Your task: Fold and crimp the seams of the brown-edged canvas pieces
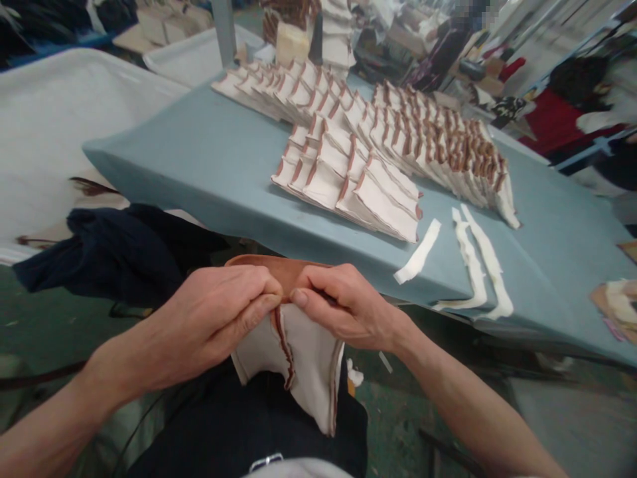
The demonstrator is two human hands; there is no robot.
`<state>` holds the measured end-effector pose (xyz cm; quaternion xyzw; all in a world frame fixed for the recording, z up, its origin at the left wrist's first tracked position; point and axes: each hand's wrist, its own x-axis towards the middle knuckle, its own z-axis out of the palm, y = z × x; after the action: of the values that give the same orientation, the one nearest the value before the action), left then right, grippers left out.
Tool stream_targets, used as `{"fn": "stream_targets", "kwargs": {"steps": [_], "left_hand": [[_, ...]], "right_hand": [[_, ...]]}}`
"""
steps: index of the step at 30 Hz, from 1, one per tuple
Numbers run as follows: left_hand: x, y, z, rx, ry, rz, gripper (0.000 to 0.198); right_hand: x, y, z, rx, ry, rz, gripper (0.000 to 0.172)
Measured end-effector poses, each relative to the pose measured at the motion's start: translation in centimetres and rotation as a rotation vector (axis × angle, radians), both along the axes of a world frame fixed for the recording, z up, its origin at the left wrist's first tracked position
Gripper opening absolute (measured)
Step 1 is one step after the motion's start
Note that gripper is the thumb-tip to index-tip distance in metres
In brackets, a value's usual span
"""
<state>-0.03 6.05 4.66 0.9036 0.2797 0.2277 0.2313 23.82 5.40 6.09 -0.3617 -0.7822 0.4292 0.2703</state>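
Note:
Above my lap, both hands hold one sewn piece [311,358], white on the side facing me, with a brown seam edge running down its middle. Its brown, leather-like top [279,265] shows behind my fingers. My left hand [233,299] pinches the upper edge just left of the seam, thumb against bent fingers. Close beside it, my right hand [343,302] grips the same edge on the right, its thumb pressed near the seam. The lower part of the piece hangs free over dark trousers. The fingertips behind the edge are hidden.
A blue-covered table [199,159] stands in front, bearing rows of similar white-and-brown pieces [343,172]. White strips [478,265] lie at its near edge, some hanging over. Left are a large white bin [89,99] and dark blue cloth [114,249].

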Motion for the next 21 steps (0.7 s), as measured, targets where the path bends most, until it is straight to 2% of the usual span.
{"fn": "stream_targets", "kwargs": {"steps": [3,5,9,13,16,21], "left_hand": [[0.5,0.0,-0.2,0.229,0.005,0.067,0.036],[0.9,0.0,-0.3,0.306,-0.002,0.111,0.036],[1.1,-0.1,0.0,0.221,-0.043,0.085,0.034],[1.1,-0.1,0.4,0.169,-0.032,0.078,0.034],[1.1,-0.1,0.6,0.204,-0.031,0.081,0.036],[1.4,-0.3,0.7,0.351,-0.011,0.094,0.038]], "right_hand": [[-0.4,-0.5,-0.6,0.157,0.058,-0.072,0.026],[-0.5,-0.9,-1.3,0.226,0.120,-0.121,0.025],[0.0,-1.1,-2.0,0.287,0.073,-0.109,0.026],[0.8,-0.9,-0.9,0.372,-0.158,-0.013,0.026],[0.9,-0.6,0.3,0.384,-0.259,0.021,0.027],[-0.2,-0.7,0.6,0.320,-0.135,-0.076,0.018]]}}
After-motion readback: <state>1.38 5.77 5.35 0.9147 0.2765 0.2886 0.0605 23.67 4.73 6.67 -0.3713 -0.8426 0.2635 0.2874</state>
